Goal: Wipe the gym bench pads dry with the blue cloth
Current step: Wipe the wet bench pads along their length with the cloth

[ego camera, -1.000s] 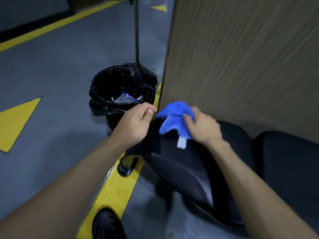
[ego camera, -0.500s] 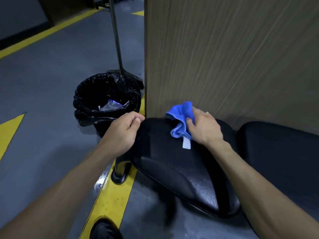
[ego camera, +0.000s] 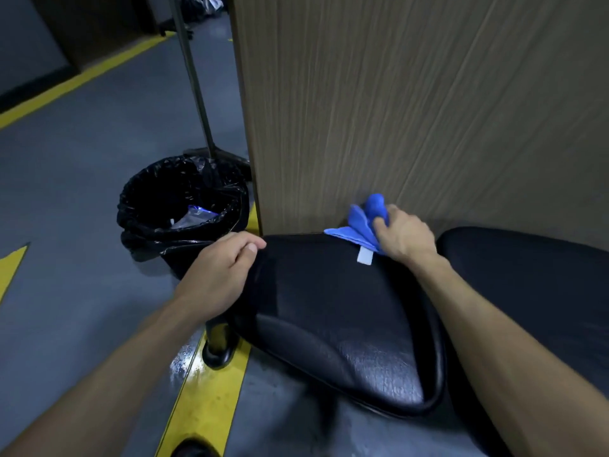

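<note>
Blue cloth (ego camera: 364, 222) in curled right hand (ego camera: 403, 235)

Both bare arms reached forward from bottom corners. Left hand (ego camera: 219, 275) lay palm down, fingers curled over near edge of pad (ego camera: 333, 311), thumb tucked beside them. Right hand (ego camera: 403, 237) reached further out, wrist bent a little, fingers pinched shut around bunched cloth (ego camera: 361, 225) at far edge of pad.

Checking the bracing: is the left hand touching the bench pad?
Touching. Head view shows the left hand gripping the bench pad's left edge.
</note>
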The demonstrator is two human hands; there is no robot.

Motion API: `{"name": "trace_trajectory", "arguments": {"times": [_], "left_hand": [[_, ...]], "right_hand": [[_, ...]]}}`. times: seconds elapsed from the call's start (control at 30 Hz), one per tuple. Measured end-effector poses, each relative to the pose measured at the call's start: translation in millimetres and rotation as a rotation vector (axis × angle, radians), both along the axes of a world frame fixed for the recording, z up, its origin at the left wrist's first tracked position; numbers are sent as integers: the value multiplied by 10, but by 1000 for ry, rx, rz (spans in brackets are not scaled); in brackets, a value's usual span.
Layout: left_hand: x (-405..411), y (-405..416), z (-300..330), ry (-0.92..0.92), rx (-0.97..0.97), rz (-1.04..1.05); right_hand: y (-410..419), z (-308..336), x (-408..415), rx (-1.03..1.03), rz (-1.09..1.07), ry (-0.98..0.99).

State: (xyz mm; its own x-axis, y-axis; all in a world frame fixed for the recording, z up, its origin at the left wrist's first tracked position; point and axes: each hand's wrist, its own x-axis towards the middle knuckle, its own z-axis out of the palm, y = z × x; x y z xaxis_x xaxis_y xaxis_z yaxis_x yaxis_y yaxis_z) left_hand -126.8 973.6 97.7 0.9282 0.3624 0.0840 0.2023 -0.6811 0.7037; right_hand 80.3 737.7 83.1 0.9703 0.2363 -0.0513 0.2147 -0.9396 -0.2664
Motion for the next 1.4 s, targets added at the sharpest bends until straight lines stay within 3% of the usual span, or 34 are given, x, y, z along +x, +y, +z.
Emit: {"name": "trace_trajectory", "arguments": {"times": [0.13, 0.27, 0.37, 0.5, 0.73, 0.93, 1.1, 1.27, 1.4], "left_hand": [[66, -27, 4, 18, 11, 12], [224, -143, 0, -11, -4, -29], [266, -239, 9, -61, -7, -77], [190, -308, 47, -109, -7, -110], [188, -266, 53, -47, 10, -129], [241, -374, -5, -42, 33, -189], [298, -429, -37, -31, 31, -196], [355, -418, -43, -30, 31, -204], [373, -368, -58, -17, 49, -189]], "right_hand": [[14, -152, -780, 137, 366, -206], [-316, -104, -1312, 205, 578, -139], [-369, -137, -739, 215, 433, -137], [-292, -105, -82, 211, 32, 13], [-766, -106, -1156, 117, 236, -237], [-1123, -144, -1959, 33, 213, -274], [-951, -61, -1816, -64, 191, -95], [-661, -90, -1232, -467, 283, -150], [-514, -11, -825, -462, 172, -75]]}}
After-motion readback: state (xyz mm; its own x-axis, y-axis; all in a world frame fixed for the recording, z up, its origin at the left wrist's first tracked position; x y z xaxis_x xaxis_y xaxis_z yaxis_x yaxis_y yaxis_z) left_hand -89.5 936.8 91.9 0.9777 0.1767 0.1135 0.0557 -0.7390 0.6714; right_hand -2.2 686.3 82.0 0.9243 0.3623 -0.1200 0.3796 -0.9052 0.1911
